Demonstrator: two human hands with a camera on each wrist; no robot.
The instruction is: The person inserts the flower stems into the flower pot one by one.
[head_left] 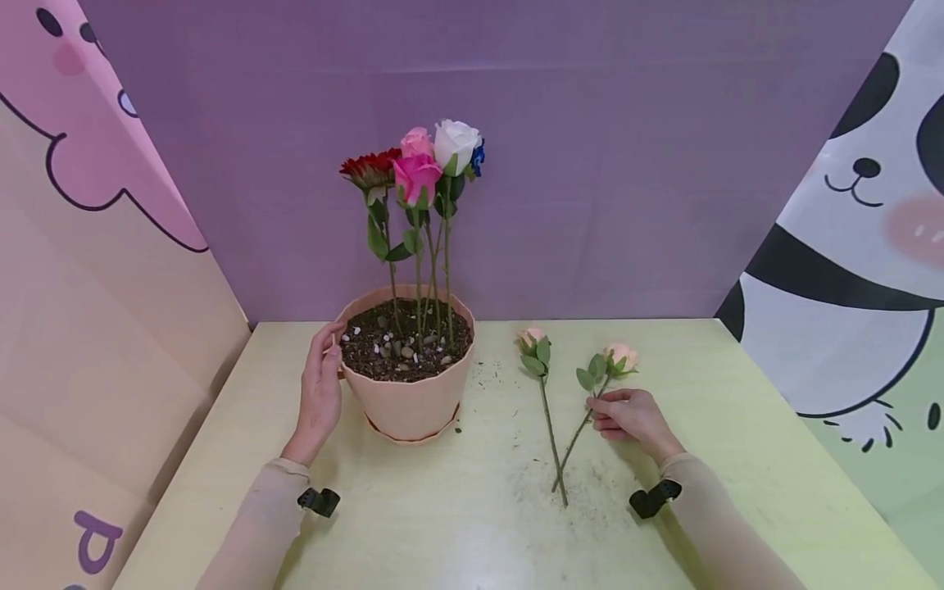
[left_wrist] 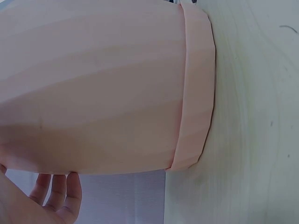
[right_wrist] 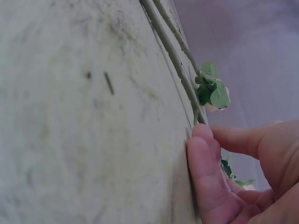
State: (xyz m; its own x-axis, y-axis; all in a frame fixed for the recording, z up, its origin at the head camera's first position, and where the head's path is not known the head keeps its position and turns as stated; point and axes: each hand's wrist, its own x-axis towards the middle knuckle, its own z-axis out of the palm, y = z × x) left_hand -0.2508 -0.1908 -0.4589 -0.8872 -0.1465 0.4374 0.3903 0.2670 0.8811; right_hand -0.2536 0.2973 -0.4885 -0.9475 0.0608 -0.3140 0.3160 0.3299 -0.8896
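My left hand (head_left: 322, 393) rests against the left side of a pale pink flowerpot (head_left: 406, 406); its fingertips (left_wrist: 72, 179) touch the outer wall. Dark soil with pebbles (head_left: 376, 348) fills the pot. Upright in it stand artificial flowers: a red one (head_left: 371, 170), pink roses (head_left: 417, 176), a white rose (head_left: 457, 146) and a partly hidden blue one (head_left: 478, 157). My right hand (head_left: 634, 422) pinches the stem of a peach rose (head_left: 621, 357), lying at a slant on the table. A second peach rose (head_left: 531, 338) lies left of it, their stems crossing near the lower ends.
Bits of soil (head_left: 546, 483) are scattered on the pale table (head_left: 413, 524) around the stems and beside the pot. A purple backdrop (head_left: 590, 164) closes off the back. Printed panels stand at both sides, the right one with a panda (head_left: 848, 344).
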